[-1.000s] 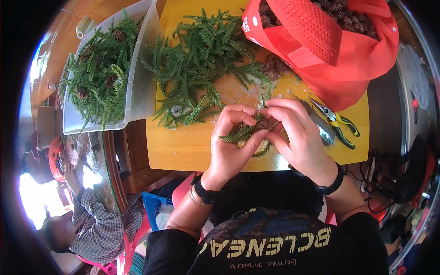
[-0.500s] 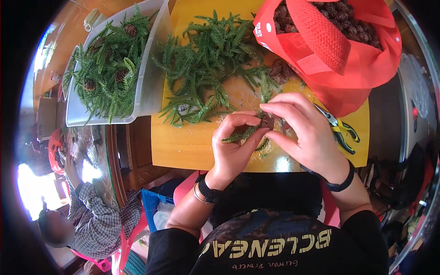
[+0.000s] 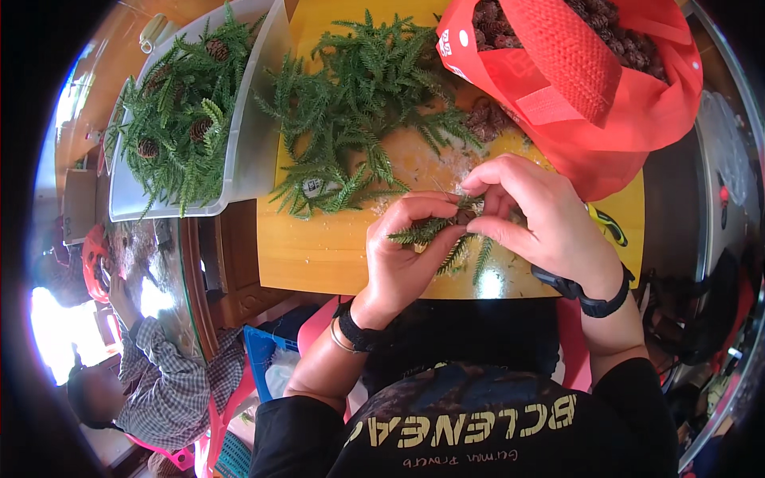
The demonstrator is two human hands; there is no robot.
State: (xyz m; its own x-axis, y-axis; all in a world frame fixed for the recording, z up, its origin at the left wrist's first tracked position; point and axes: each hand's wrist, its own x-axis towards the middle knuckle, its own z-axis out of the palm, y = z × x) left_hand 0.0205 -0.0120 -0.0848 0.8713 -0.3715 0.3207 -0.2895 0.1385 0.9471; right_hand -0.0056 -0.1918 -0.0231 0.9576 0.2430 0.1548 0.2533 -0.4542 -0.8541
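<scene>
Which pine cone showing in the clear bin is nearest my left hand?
The cone low on the right in the bin; the other visible ones lie farther left or up, away from your left hand.

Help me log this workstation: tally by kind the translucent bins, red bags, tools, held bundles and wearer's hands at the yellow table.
Translucent bin: 1
Red bag: 1
Yellow-handled tool, mostly hidden: 1
Held green-sprig bundle: 1
Wearer's hands, left hand and right hand: 2
Total: 6
</scene>
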